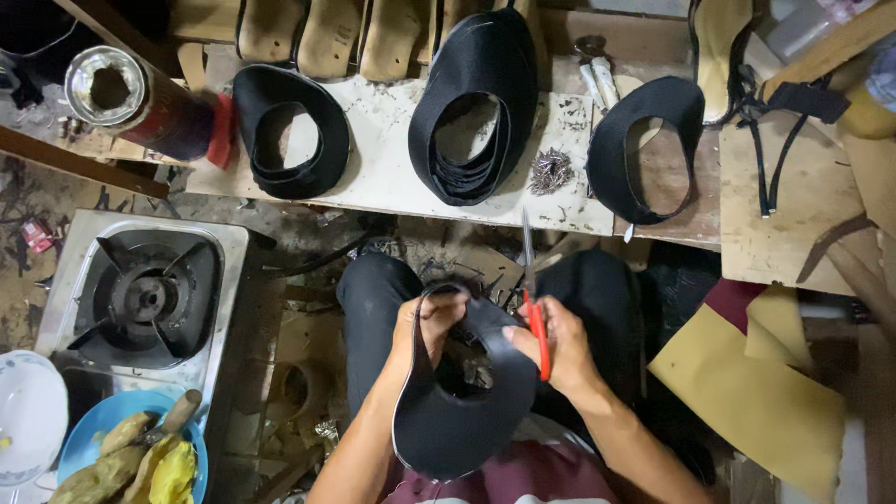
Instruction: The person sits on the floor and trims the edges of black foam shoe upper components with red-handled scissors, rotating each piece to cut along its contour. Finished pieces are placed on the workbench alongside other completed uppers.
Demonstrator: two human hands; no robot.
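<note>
Centrally, a black shoe upper (462,411) is held over the lap. Left hand (427,322): closed on the upper's rim at 11 o'clock. Right hand (557,347): clenched around red-handled scissors (534,299), blades pointed to 12 o'clock. Three stacks of black uppers (476,103) are laid on the workbench (392,177) at 12 o'clock. A gas stove (145,294) is set at 9 o'clock, a blue bowl (89,429) at 8 o'clock.

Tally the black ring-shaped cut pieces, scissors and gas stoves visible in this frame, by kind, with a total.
Black ring-shaped pieces or stacks on the bench: 3
Black ring-shaped piece in the left hand: 1
Red-handled scissors in the right hand: 1
Gas stove: 1
Total: 6
</note>
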